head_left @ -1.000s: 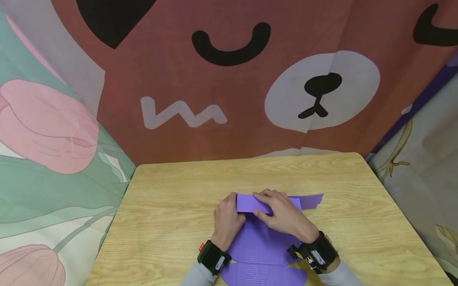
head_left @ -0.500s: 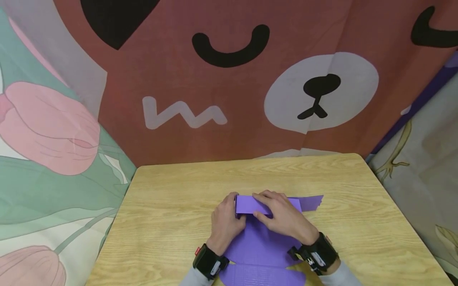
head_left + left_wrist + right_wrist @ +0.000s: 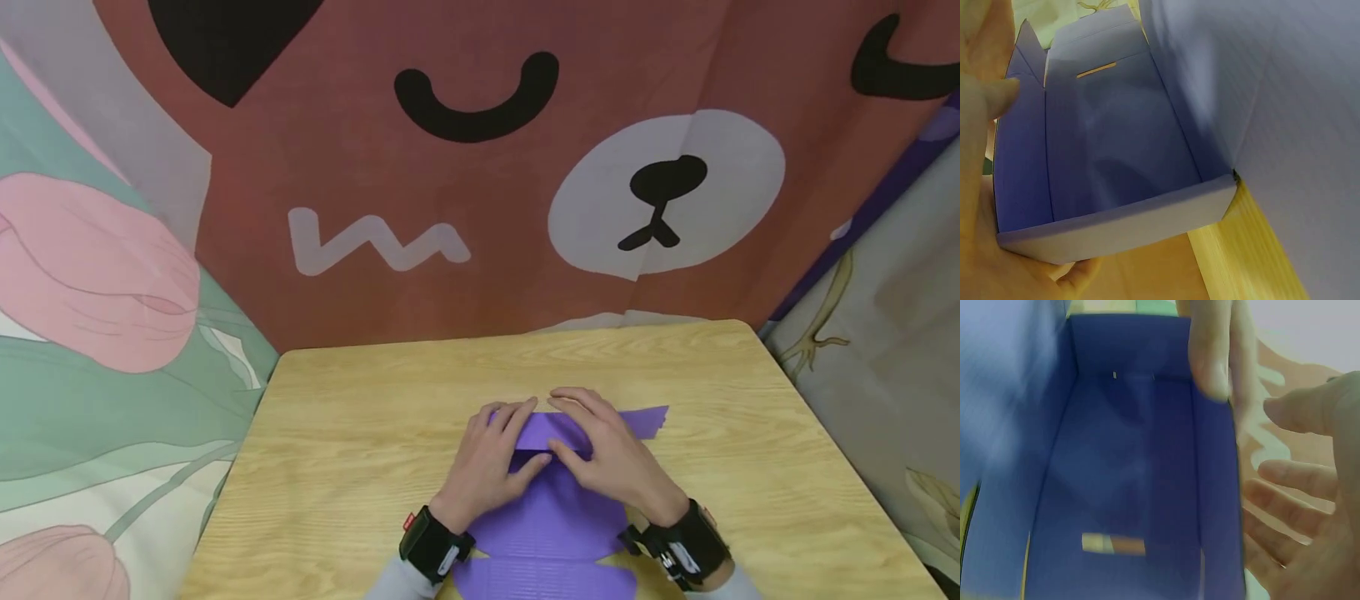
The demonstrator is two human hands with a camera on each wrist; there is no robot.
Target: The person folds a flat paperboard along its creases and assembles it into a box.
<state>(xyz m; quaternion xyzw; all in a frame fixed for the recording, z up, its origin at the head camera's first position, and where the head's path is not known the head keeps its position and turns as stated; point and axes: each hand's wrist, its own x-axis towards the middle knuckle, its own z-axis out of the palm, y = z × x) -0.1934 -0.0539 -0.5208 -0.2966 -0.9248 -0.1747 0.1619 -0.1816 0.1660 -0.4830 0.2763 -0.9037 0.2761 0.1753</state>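
Observation:
A partly folded purple cardboard box (image 3: 551, 429) sits on the table with its lid panel (image 3: 555, 517) spread toward me. At its left end my left hand (image 3: 491, 462) grips the raised wall, fingers over the top and thumb on the near side. The left thumb (image 3: 1210, 372) laps over that wall's edge in the right wrist view. My right hand (image 3: 626, 454) hovers curved around the same wall, farther right. In the right wrist view its thumb and fingers (image 3: 1291, 481) stand spread apart beside the wall, with background showing between them. The box's slotted floor (image 3: 1110, 131) shows in the left wrist view.
A long flap (image 3: 647, 422) juts from the right end of the box. The wooden table (image 3: 360, 417) reaches back to a cloth with a bear print (image 3: 450, 192). Printed cloths also hang at both sides.
My left hand has moved from the box's left end onto the wall, its fingers now over the top. My right hand has loosened from the wall and shifted slightly right.

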